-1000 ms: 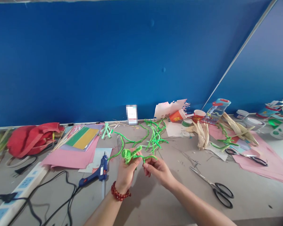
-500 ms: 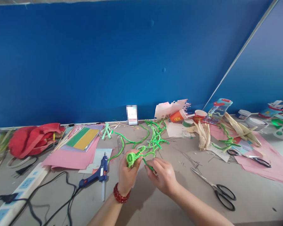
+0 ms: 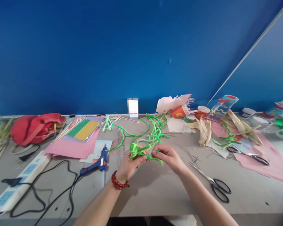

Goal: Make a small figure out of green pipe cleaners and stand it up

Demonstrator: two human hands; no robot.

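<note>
My left hand (image 3: pixel 129 164), with a red bead bracelet at the wrist, is closed around a figure of coiled green pipe cleaner (image 3: pixel 134 150). Its round, spiral end sticks up above the fingers, and thinner green strands reach out to the right. At that side my right hand (image 3: pixel 168 157) pinches one of these green strands between thumb and fingertips. The exact grip point is partly covered by the fingers. Just beyond both hands lies a loose tangle of green pipe cleaners (image 3: pixel 157 128). A clear ruler (image 3: pixel 121 144) lies behind my left hand.
A blue glue gun (image 3: pixel 100 164) with black cable lies left, near a white power strip (image 3: pixel 21 180). Scissors (image 3: pixel 212 180) lie right. Pink paper (image 3: pixel 73 150), a red bag (image 3: pixel 35 128), orange paper cups (image 3: pixel 180 111) and dried husks (image 3: pixel 204 131) line the back.
My right hand has risen and shifted slightly right, its fingers now on a strand higher up. My left hand has tilted the green figure, and more strands show between the hands. The view has tipped down.
</note>
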